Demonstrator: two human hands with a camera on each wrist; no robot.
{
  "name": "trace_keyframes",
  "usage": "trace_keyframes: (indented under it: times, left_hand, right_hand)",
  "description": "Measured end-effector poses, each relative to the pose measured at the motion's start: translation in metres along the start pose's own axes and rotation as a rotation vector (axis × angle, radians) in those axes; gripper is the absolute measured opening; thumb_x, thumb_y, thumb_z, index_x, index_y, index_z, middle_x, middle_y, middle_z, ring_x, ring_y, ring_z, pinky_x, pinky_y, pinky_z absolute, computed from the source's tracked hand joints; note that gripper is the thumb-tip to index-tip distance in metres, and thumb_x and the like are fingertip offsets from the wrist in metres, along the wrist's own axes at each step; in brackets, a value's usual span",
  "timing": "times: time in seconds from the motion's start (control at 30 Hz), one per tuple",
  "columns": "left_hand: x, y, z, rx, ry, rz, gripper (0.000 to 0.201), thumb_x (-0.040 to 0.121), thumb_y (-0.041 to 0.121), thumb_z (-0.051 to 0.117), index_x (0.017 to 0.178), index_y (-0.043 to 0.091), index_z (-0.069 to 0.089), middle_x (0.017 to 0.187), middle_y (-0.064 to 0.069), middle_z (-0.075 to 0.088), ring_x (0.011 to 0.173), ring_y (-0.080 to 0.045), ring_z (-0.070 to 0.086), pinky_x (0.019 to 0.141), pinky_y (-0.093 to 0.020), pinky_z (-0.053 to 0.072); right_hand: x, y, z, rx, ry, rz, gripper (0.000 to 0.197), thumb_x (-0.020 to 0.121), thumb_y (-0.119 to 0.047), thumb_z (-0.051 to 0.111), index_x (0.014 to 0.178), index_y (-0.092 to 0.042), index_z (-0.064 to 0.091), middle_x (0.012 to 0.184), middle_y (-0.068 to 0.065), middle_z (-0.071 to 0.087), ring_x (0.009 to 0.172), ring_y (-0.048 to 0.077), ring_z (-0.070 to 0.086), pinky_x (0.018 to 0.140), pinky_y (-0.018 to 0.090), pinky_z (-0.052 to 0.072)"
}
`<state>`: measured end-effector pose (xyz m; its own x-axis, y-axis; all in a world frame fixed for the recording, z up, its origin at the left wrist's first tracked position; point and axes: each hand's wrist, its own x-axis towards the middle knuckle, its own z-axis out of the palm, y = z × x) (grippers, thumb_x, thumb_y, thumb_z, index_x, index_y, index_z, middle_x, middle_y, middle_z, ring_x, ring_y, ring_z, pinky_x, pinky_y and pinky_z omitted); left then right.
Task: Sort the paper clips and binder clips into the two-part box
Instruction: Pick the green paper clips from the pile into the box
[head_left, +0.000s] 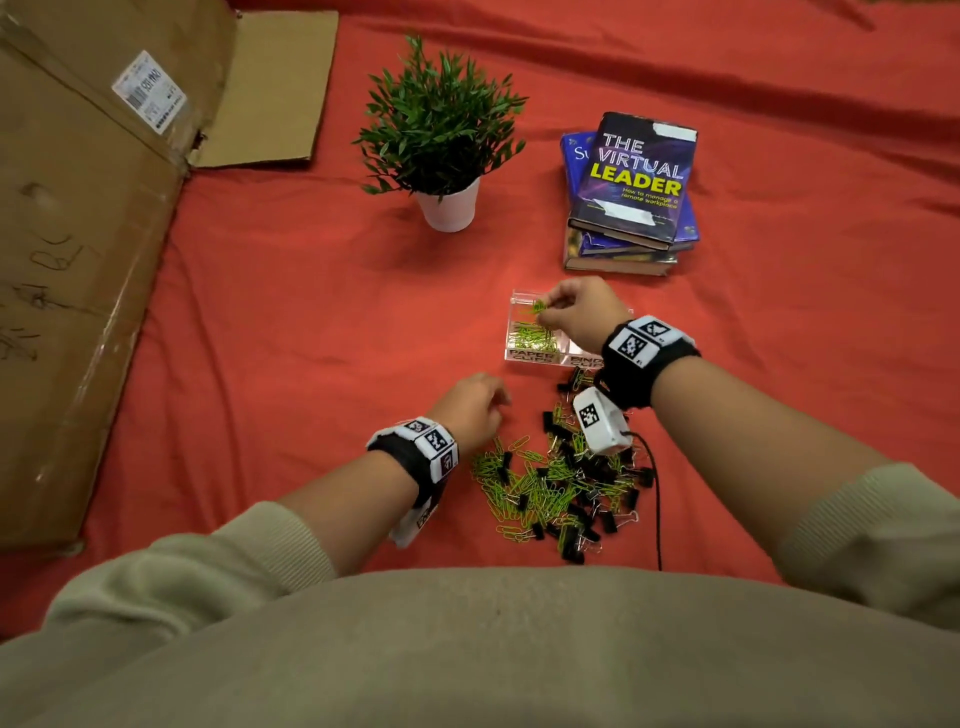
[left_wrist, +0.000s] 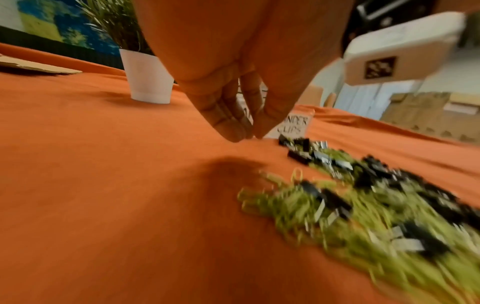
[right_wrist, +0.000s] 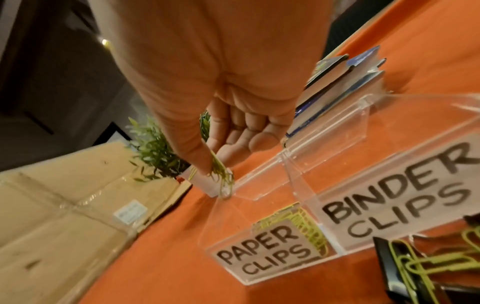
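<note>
A: Right, notes. Right hand (head_left: 574, 312) hangs over the clear two-part box (head_left: 519, 358), thumb and forefinger pinching a small bunch of green paper clips (head_left: 537, 307) above the left cell, the one labelled PAPER CLIPS (right_wrist: 262, 250). That cell already holds a layer of green clips (head_left: 532, 335).

B: Why held up there and not down inside?

A: My reading: the bunch is carried above the walls so it can drop straight in without snagging the divider. The labels face the person, so the choice of cell is easy.

B: And the other cell?

A: Labelled BINDER CLIPS (right_wrist: 400, 197); from the right wrist view it looks empty, though part of it is out of frame, so I can't be sure.

B: Left hand?

A: Left hand (head_left: 475, 410) sits at about ten o'clock from the mixed heap (head_left: 561, 493), just above the red cloth. Fingers (left_wrist: 228, 121) and thumb are drawn together at the tips with nothing visible between them; the wrist picture is blurred, so a single clip could be missed.

B: Where's the heap against the box?

A: At six o'clock from it, near the person: green paper clips tangled with black binder clips (head_left: 574, 553), the top edge nearly touching the box front. Likely dumped close to keep each trip short.

B: Progress?

A: Early, I'd judge. Most clips remain unsorted.
</note>
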<state>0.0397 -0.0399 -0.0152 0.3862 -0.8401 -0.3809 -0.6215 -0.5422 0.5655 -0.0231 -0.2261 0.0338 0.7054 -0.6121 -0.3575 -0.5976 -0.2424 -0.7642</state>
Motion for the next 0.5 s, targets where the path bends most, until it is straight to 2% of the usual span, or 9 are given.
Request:
trace_keyframes:
  times: [0.07, 0.17, 0.23, 0.3, 0.37, 0.43, 0.5]
  left_hand:
    - [-0.015, -0.01, 0.008, 0.021, -0.078, 0.043, 0.035, 0.08, 0.0, 0.053, 0.112, 0.01, 0.063, 0.11, -0.007, 0.057, 0.104, -0.022, 0.059, 0.087, -0.023, 0.043]
    - [-0.027, -0.02, 0.017, 0.106, -0.155, 0.103, 0.051, 0.076, 0.007, 0.058, 0.126, 0.017, 0.056, 0.113, -0.006, 0.052, 0.109, -0.022, 0.051, 0.092, -0.032, 0.046]
    - [-0.032, -0.025, 0.022, 0.142, -0.173, 0.122, 0.061, 0.074, 0.012, 0.063, 0.133, 0.02, 0.049, 0.117, -0.005, 0.049, 0.113, -0.022, 0.048, 0.094, -0.036, 0.046]
    - [-0.034, -0.028, 0.026, 0.163, -0.168, 0.142, 0.068, 0.073, 0.015, 0.066, 0.137, 0.019, 0.044, 0.12, -0.006, 0.047, 0.114, -0.022, 0.045, 0.096, -0.037, 0.045]
    - [-0.034, -0.029, 0.029, 0.178, -0.145, 0.165, 0.067, 0.074, 0.018, 0.067, 0.137, 0.017, 0.045, 0.12, -0.008, 0.046, 0.114, -0.024, 0.045, 0.098, -0.037, 0.044]
    - [-0.033, -0.028, 0.03, 0.21, -0.132, 0.168, 0.058, 0.076, 0.019, 0.067, 0.131, 0.014, 0.049, 0.12, -0.009, 0.046, 0.113, -0.026, 0.046, 0.098, -0.036, 0.042]
    - [-0.033, -0.026, 0.03, 0.256, -0.133, 0.157, 0.045, 0.079, 0.02, 0.065, 0.123, 0.011, 0.054, 0.119, -0.01, 0.047, 0.113, -0.027, 0.047, 0.097, -0.036, 0.042]
  right_hand:
    - [0.008, 0.0, 0.007, -0.13, 0.018, -0.021, 0.01, 0.078, -0.009, 0.071, 0.087, -0.009, 0.065, 0.078, 0.007, 0.065, 0.071, 0.019, 0.06, 0.067, 0.027, 0.05]
    - [0.011, 0.006, 0.015, -0.343, 0.019, -0.059, 0.02, 0.081, -0.012, 0.068, 0.099, -0.005, 0.066, 0.095, 0.012, 0.068, 0.087, 0.025, 0.064, 0.078, 0.032, 0.051]
    - [0.001, 0.008, 0.019, -0.449, 0.013, -0.118, 0.028, 0.083, -0.013, 0.064, 0.11, -0.006, 0.064, 0.11, 0.012, 0.062, 0.101, 0.026, 0.06, 0.088, 0.032, 0.048]
    - [-0.017, 0.01, 0.026, -0.508, -0.008, -0.207, 0.032, 0.085, -0.013, 0.061, 0.116, -0.007, 0.061, 0.117, 0.012, 0.056, 0.109, 0.026, 0.055, 0.095, 0.033, 0.044]
    - [-0.043, 0.017, 0.039, -0.531, -0.118, -0.256, 0.029, 0.086, -0.013, 0.057, 0.114, -0.008, 0.062, 0.116, 0.009, 0.059, 0.107, 0.023, 0.056, 0.095, 0.031, 0.045]
    - [-0.069, 0.03, 0.057, -0.571, -0.258, -0.253, 0.024, 0.088, -0.014, 0.053, 0.109, -0.011, 0.065, 0.11, 0.006, 0.062, 0.101, 0.02, 0.06, 0.089, 0.027, 0.048]
    - [-0.091, 0.045, 0.073, -0.624, -0.342, -0.259, 0.023, 0.087, -0.017, 0.053, 0.106, -0.012, 0.064, 0.104, 0.005, 0.059, 0.101, 0.022, 0.057, 0.087, 0.031, 0.049]
